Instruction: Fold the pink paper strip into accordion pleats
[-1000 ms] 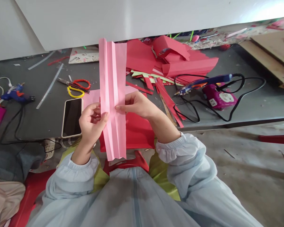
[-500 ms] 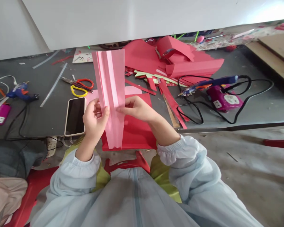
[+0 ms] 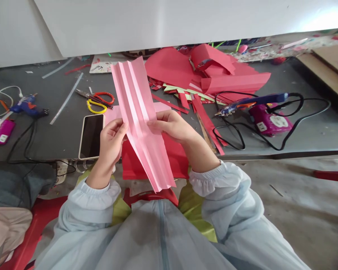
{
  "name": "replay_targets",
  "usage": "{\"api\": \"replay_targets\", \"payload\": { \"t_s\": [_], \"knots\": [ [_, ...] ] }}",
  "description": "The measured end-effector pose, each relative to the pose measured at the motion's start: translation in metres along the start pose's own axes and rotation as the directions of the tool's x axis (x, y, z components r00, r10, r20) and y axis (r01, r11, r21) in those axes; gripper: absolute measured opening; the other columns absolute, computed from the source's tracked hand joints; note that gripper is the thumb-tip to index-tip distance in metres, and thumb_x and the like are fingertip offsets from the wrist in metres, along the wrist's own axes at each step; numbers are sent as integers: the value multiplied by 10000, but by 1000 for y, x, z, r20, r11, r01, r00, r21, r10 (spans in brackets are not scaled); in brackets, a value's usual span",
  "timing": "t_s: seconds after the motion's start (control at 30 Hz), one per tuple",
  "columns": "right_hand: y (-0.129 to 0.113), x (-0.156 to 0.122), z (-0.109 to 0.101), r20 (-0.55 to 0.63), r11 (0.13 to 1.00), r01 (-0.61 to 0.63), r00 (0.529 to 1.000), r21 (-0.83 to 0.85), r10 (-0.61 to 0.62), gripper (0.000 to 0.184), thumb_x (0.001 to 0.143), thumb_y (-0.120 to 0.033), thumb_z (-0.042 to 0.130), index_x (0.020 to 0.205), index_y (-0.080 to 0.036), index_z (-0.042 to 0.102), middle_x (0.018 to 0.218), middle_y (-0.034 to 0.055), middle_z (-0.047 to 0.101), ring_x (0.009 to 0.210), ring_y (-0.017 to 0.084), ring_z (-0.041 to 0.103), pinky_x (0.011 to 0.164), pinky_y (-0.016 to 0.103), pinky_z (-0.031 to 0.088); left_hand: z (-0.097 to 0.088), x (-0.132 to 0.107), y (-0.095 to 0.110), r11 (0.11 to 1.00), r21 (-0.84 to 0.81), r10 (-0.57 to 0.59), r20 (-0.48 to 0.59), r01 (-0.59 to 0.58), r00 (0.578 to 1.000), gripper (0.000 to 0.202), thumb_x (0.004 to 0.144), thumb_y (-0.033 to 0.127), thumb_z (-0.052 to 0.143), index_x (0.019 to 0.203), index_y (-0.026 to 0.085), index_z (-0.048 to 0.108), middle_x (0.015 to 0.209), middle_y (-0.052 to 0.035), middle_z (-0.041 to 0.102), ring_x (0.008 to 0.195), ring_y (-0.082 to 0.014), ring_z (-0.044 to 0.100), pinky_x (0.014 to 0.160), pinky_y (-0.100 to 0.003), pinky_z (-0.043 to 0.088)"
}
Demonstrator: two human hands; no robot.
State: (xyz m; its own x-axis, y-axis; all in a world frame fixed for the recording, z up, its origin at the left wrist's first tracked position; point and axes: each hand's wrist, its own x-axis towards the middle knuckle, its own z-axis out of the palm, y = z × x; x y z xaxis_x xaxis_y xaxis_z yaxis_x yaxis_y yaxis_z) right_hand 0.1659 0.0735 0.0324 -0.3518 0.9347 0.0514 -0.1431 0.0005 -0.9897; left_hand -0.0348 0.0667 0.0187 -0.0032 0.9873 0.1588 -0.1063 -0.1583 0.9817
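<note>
I hold a long pink sheet of paper [image 3: 141, 120], pleated lengthwise like a fan, above the front edge of a dark table [image 3: 59, 131]. My left hand [image 3: 111, 140] pinches its left edge at the middle. On the opposite edge, at the same height, my right hand [image 3: 171, 125] has its fingers closed. The sheet tilts, its top end leaning left and its bottom end toward my lap. Under it lie a flat red sheet [image 3: 174, 157] and another pink sheet [image 3: 114, 112].
A phone [image 3: 91, 135] lies left of my hands, with scissors [image 3: 97, 102] behind it. Red paper scraps [image 3: 214, 75] pile up at the back. Glue guns with cables lie at right [image 3: 253, 101] and far left [image 3: 26, 107]. Cardboard [image 3: 329, 63] sits far right.
The pleated pink sheet has turned from upright to slanted, its lower end swinging right. Both hands kept their hold on its edges.
</note>
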Motion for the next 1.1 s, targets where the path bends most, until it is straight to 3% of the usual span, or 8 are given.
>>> {"api": "replay_targets", "payload": {
  "t_s": [0.17, 0.3, 0.5, 0.83, 1.1],
  "knots": [
    [-2, 0, -3, 7, 1000, -7, 1000, -14, 7, 248, 779, -337, 703, 623, -158, 630, 552, -46, 522, 534, 59, 431, 523, 231, 343, 1, 0, 4, 988, -65, -141, 24, 142, 990, 391, 604, 497, 880, 825, 220, 716, 719, 1, 667, 615, -112, 615, 555, -234, 530],
    [-5, -1, -5, -13, 996, 20, 1000, -86, -21, 242, 795, -336, 687, 634, -159, 651, 576, -19, 598, 554, 76, 499, 539, 238, 383, 0, 3, 6, 982, -76, -171, 36, 174, 985, 421, 537, 452, 922, 816, 213, 716, 734, 3, 682, 626, -97, 619, 565, -216, 539],
    [-6, -4, -10, -15, 985, 22, 1000, -172, -25, 282, 822, -375, 664, 622, -175, 657, 594, -7, 632, 576, 93, 538, 564, 248, 414, -2, 5, 9, 972, -55, -225, 61, 229, 972, 471, 413, 425, 967, 610, 187, 612, 570, 34, 588, 503, -77, 540, 444, -198, 455],
    [-9, -5, -10, -72, 987, -31, 997, -156, 20, 255, 741, -213, 657, 519, -177, 537, 519, -43, 462, 527, 67, 391, 502, 246, 283, -6, 5, 7, 967, -26, -253, 56, 255, 966, 451, 501, 425, 931, 571, 187, 554, 532, 33, 569, 441, -89, 537, 397, -228, 456],
    [-9, -5, -10, -66, 990, -41, 997, -138, 32, 285, 739, -208, 660, 510, -181, 492, 534, -48, 419, 543, 66, 365, 518, 253, 253, -5, 3, 6, 977, 3, -211, 16, 211, 977, 403, 529, 389, 915, 570, 188, 568, 511, 35, 576, 426, -88, 545, 390, -214, 463]
  ]
}}
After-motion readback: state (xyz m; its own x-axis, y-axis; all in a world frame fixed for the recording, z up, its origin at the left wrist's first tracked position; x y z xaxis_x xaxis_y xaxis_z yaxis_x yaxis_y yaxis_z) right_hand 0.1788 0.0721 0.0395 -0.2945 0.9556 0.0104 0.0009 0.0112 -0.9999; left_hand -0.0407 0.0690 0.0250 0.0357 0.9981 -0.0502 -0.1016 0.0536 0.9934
